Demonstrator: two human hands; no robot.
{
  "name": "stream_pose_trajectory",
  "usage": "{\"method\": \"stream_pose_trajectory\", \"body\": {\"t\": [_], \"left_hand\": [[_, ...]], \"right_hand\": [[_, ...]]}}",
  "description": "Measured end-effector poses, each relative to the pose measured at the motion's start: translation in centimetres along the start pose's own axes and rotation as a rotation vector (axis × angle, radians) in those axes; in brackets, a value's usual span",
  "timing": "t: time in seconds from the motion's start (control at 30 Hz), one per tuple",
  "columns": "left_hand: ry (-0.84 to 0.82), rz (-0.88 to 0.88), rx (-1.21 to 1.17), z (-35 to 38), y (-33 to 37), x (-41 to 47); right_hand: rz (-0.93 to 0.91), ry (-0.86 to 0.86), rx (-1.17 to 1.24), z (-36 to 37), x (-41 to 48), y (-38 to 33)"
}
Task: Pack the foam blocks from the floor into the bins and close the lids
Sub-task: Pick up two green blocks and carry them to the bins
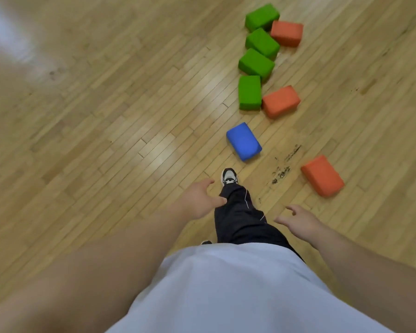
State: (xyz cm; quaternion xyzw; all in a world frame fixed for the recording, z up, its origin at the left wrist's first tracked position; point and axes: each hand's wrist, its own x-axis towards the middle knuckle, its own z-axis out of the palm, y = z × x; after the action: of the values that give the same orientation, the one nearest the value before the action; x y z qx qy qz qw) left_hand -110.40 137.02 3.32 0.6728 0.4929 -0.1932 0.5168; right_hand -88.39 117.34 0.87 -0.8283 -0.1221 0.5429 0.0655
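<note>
Pale wooden floor (106, 116) with dark scuff marks (283, 164) carries all the foam blocks, up and to the right. Four green blocks (259, 51) run in a touching chain, a far orange block (286, 33) sits just beside the chain's far end, a middle orange block (281, 101) touches its near end, a blue block (243, 141) lies just ahead of the person's forward shoe (229, 176), and a near orange block (322, 175) lies apart to the right. Both hands hang above the floor holding nothing, the left hand (197, 200) and the right hand (300, 221) each with fingers loosely spread, either side of the dark trouser leg (238, 212).
</note>
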Motion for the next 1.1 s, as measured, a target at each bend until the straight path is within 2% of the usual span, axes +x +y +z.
{"method": "stream_pose_trajectory", "body": {"t": [0.07,0.2,0.43,0.63,0.83,0.97,1.1], "left_hand": [[0.0,0.006,0.004,-3.2,2.8,3.8],[0.014,-0.088,-0.021,-10.3,5.5,8.6],[0.129,-0.31,-0.145,-23.7,4.6,14.5],[0.135,-0.427,-0.108,-36.2,4.2,23.9],[-0.009,-0.386,-0.005,-48.7,10.5,34.8],[-0.115,-0.24,0.17,-53.3,18.7,42.4],[-0.209,-0.05,0.294,-54.8,28.7,49.3]], "right_hand": [[-0.002,-0.006,0.028,-2.4,3.0,-3.5],[0.01,-0.023,0.022,-7.5,7.5,-11.9],[-0.141,0.0,-0.027,-14.5,15.8,-31.6],[-0.222,0.052,0.002,-18.0,24.7,-47.5],[-0.07,0.079,0.118,-21.0,29.1,-56.6],[0.016,0.094,0.25,-23.1,30.4,-59.3],[0.13,0.121,0.384,-25.5,31.9,-60.0]]}}
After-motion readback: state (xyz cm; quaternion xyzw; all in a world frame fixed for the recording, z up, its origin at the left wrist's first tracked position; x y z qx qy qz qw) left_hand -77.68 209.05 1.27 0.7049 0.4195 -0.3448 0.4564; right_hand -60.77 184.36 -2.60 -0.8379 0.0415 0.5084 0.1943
